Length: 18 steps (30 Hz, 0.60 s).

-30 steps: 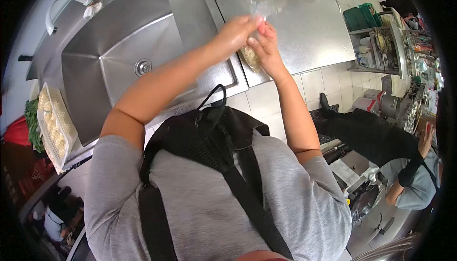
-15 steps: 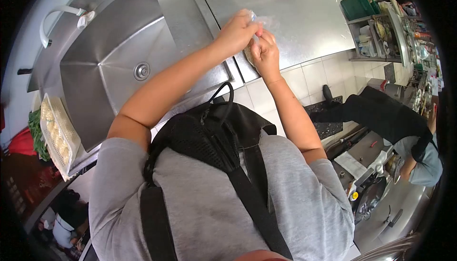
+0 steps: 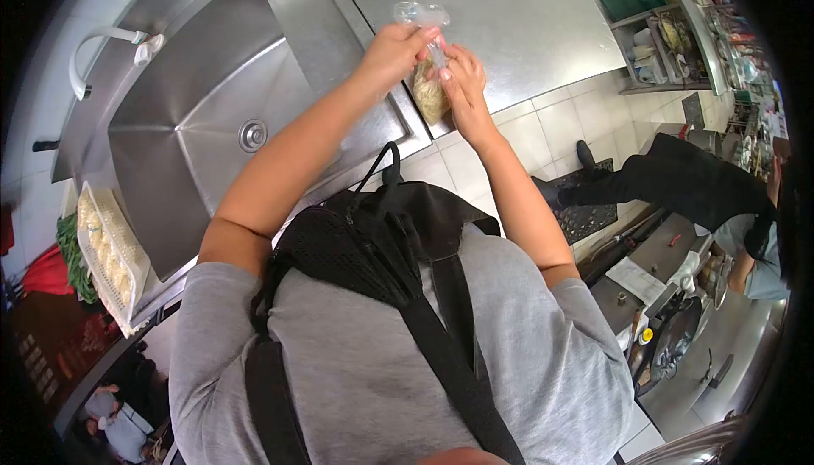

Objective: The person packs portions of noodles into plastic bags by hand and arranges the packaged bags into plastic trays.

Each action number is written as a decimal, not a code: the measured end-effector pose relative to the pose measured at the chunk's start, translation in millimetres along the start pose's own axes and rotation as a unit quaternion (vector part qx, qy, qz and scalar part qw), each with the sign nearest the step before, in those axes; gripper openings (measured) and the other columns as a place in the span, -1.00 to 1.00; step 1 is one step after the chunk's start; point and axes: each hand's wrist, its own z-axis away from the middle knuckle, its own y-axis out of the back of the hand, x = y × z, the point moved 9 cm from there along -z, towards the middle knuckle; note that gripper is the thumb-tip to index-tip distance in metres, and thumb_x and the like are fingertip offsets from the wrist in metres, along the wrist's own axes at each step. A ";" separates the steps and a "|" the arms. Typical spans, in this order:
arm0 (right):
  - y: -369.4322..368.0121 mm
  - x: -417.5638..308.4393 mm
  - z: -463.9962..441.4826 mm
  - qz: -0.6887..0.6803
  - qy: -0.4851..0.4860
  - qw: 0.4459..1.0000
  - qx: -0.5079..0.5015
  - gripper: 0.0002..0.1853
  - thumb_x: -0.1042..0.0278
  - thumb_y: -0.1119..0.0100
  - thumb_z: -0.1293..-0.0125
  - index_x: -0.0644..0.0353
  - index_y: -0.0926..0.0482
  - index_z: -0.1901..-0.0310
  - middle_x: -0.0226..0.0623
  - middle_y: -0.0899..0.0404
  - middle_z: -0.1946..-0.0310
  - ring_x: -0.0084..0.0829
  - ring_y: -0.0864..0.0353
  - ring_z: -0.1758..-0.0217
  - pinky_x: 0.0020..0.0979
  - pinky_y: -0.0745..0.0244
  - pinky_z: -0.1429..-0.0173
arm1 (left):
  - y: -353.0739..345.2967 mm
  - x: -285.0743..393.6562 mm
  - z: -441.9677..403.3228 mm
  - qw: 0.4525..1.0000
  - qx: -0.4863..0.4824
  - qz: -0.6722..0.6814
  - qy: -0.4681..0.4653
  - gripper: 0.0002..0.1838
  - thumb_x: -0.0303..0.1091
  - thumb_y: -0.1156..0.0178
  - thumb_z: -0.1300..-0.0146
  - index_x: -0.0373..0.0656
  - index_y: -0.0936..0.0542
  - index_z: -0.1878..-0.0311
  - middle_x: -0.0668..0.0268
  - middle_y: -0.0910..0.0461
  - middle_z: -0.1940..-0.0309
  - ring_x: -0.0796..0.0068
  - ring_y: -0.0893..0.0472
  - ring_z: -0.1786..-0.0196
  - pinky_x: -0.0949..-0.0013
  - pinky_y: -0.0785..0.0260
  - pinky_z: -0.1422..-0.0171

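Your left fingers [image 3: 421, 37] are clamped on the neck of the clear bag [image 3: 428, 83]; your right fingers [image 3: 463, 60] touch its side, though whether they grip I cannot tell. Pale strands [image 3: 432, 107] fill it below your fingers, its loose top flaring above. The desk [image 3: 534, 33] extends to their right, the sink [image 3: 212, 83] left.

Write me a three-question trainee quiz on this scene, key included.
1. True or false: the left hand and the right hand both touch the clear bag.

2. What is the main colour of the tap beside the sink? A) green B) white C) red

3. Fill in: beside the leafy greens is a white ____.

Key: 1. True. 2. B. 3. Basket.
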 end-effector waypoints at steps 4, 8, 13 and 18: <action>-5.5 27.2 7.2 -0.087 -0.062 0.993 -0.057 -0.77 0.20 -0.15 -0.31 0.07 -0.65 0.10 -0.25 -0.60 0.00 -0.16 -0.36 -0.26 -0.05 -0.16 -0.34 | -36.3 27.6 7.3 0.970 -0.123 -0.121 -0.170 -0.71 -0.22 -0.11 -0.44 -0.24 -0.67 0.23 0.37 -0.57 0.45 0.56 -0.49 0.36 0.40 -0.37 0.19; 14.6 13.5 -11.3 0.084 0.000 0.985 -0.153 -0.72 0.23 -0.28 -0.09 -0.03 -0.68 0.12 -0.36 -0.63 0.11 -0.14 -0.41 -0.19 -0.07 -0.17 -0.32 | -75.0 61.8 49.0 0.884 -0.165 -0.258 -0.354 -0.71 -0.22 -0.12 -0.41 -0.25 -0.63 0.31 0.18 -0.59 0.37 0.25 -0.58 0.26 0.22 -0.42 0.08; 35.6 2.8 -30.8 0.031 -0.083 0.974 -0.208 -0.63 0.33 -0.30 0.07 -0.08 -0.70 0.12 -0.45 -0.62 0.10 -0.23 -0.49 -0.16 -0.11 -0.27 -0.27 | -100.0 75.1 78.2 0.819 -0.233 -0.378 -0.363 -0.77 -0.22 -0.18 -0.34 -0.19 -0.58 0.30 0.21 -0.54 0.29 0.15 -0.52 0.14 0.13 -0.38 0.06; 52.1 -26.7 -44.5 0.222 0.153 0.961 -0.061 -0.68 0.39 -0.23 -0.03 -0.07 -0.71 0.12 -0.45 -0.53 -0.22 -0.24 -0.41 -0.35 -0.06 -0.25 -0.40 | -87.0 62.5 74.8 0.812 -0.211 -0.409 -0.360 -0.80 -0.21 -0.21 -0.28 -0.16 -0.58 0.29 0.25 -0.55 0.33 0.16 -0.52 0.12 0.11 -0.39 0.05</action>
